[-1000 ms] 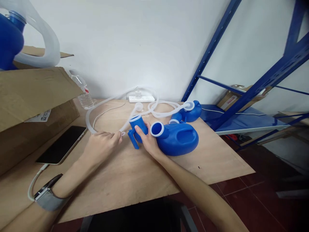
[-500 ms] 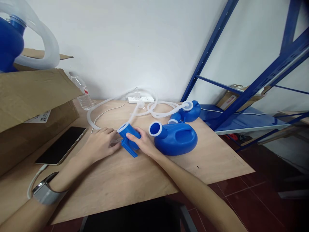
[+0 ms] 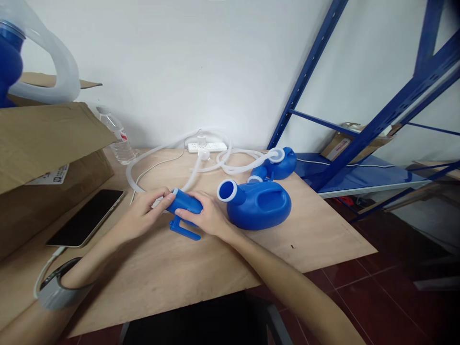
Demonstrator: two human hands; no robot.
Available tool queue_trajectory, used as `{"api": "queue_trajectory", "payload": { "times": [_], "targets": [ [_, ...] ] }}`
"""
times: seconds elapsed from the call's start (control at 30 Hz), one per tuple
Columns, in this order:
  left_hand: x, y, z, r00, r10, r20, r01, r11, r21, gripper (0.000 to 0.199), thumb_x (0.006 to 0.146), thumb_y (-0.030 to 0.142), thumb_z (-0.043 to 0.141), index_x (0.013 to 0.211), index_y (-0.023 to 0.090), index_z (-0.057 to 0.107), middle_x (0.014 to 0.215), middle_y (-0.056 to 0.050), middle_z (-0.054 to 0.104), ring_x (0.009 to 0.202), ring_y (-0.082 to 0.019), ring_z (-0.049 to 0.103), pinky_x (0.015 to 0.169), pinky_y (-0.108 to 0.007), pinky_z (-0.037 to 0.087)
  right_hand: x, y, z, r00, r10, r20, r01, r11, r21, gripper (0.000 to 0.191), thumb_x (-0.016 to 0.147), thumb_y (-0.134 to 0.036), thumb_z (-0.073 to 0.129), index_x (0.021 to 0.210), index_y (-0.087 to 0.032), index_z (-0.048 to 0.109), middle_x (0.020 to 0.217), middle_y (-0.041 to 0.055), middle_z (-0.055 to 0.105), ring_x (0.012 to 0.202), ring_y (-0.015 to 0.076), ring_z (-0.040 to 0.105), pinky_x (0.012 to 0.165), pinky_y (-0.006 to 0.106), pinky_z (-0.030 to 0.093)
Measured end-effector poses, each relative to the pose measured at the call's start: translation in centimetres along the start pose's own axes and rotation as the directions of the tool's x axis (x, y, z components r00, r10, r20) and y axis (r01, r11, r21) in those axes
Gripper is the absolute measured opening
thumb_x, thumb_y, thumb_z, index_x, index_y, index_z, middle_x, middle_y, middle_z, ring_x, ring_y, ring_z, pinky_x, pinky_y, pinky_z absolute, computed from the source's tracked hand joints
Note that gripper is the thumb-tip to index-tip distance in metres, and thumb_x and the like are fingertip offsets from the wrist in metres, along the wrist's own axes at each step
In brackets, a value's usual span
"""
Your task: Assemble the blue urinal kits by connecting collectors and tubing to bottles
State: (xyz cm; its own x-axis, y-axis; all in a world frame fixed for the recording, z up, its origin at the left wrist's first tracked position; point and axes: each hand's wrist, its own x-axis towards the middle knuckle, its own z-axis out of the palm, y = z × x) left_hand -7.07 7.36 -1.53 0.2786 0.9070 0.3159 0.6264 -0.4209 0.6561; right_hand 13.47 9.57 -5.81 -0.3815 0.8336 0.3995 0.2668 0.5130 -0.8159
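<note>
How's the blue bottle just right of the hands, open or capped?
Open: the blue bottle has no cap; its white-rimmed mouth shows the inside.

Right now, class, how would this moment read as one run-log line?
right hand: grips blue tubular piece | left hand: at its white rim | blue jug: on wooden table, right of hands | translucent hose: looped behind

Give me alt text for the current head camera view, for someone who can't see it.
A bare right hand grips a blue tubular part over a wooden table while the left hand touches its pale rim. Beside them sits an open blue jug; behind, pale tubing loops near a white power strip.
</note>
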Motion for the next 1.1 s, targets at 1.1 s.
{"api": "queue_trajectory", "payload": {
  "times": [1.1],
  "targets": [
    [2.1,-4.5,0.8,0.990,-0.125,0.058,0.118,0.986,0.118,0.053,0.088,0.067,0.051,0.069,0.021,0.068,0.070,-0.003,0.069,0.068,-0.020,0.059,0.067,-0.030,0.043,-1.0,0.6,-0.5,0.992,0.075,0.102,-0.018,0.879,-0.476,0.067,0.088,-0.063,0.075,0.145,-0.031,0.058,0.129,0.0069,0.070,0.118,0.0283,0.067,0.101,0.044,0.053]
  ]
}}
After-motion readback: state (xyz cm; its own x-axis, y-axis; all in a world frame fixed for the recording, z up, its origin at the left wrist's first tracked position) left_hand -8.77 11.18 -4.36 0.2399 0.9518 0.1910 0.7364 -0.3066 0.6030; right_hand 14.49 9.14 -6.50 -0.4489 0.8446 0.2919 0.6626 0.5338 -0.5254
